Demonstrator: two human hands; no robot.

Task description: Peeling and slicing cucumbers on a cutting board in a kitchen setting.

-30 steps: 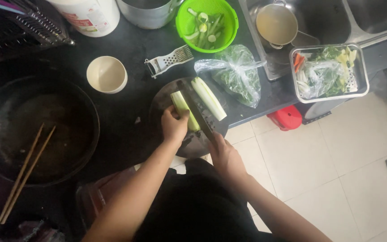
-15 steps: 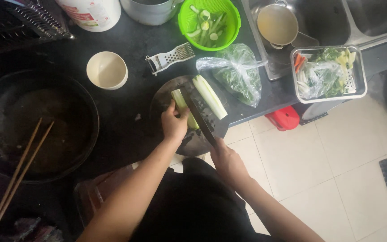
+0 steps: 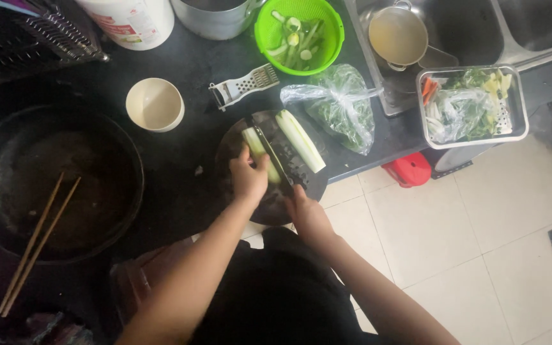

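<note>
On a round dark cutting board [image 3: 237, 144] lie two peeled pale green cucumber lengths. My left hand [image 3: 248, 177] presses down on the left cucumber piece [image 3: 254, 143]. My right hand [image 3: 306, 211] grips the handle of a dark cleaver [image 3: 280, 156], whose blade lies lengthwise along that piece. The second cucumber length [image 3: 300, 140] rests loose on the board to the right of the blade.
A white grater [image 3: 244, 85], cream bowl [image 3: 154, 104], green colander of vegetable pieces [image 3: 299, 33] and bag of greens [image 3: 340, 108] sit behind the board. A black wok [image 3: 55, 182] with chopsticks [image 3: 36, 243] is left. A metal tray of vegetables [image 3: 471, 105] and sink are right.
The view has shifted slightly. Both hands stay on the board, with the cleaver still along the left cucumber piece; my right hand has edged a little toward me.
</note>
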